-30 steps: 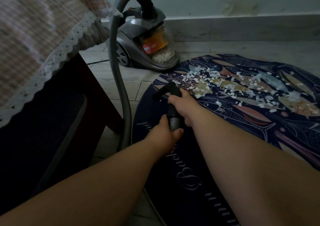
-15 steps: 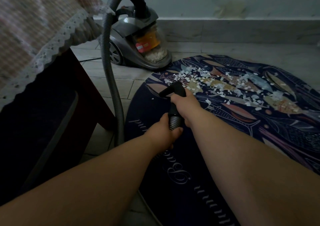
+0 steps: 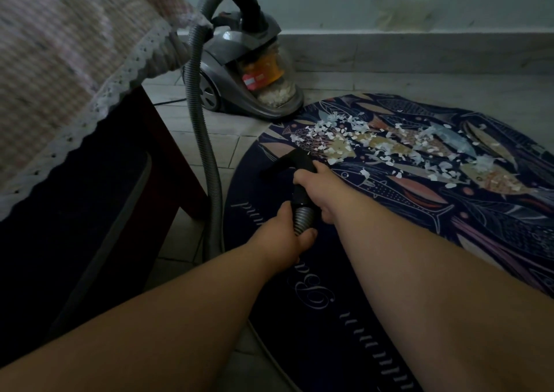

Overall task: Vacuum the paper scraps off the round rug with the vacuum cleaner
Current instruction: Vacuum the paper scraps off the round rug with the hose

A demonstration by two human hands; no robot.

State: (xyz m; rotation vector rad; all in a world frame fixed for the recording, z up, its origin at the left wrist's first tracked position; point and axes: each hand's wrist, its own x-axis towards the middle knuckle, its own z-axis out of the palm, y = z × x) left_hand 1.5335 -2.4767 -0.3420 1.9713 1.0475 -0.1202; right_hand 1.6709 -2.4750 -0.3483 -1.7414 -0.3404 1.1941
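Big round rug [image 3: 299,316] fills the floor here, dark navy with fish and script lettering. On the left looms a table under a checked, lace-edged cloth [image 3: 60,61], one dark red leg [image 3: 171,157] standing just off the rug's left edge. Back by the wall sits the grey vacuum cleaner [image 3: 236,61], right at the rug's far edge, white bits showing in its clear bin. Its ribbed hose [image 3: 201,151] arches up, drops along the table leg and comes round to the hands. The paper scraps [image 3: 374,144] lie in a white band across the far half of the rug. The right hand [image 3: 317,187] wraps the black nozzle [image 3: 292,160], fingers curled close together around it. The left hand [image 3: 284,237] grips the hose's ribbed end just behind, thumb over the top, its other fingers hidden. The nozzle's mouth is low at the rug's left side, just short of the nearest scraps; contact with the rug is too dark to call.
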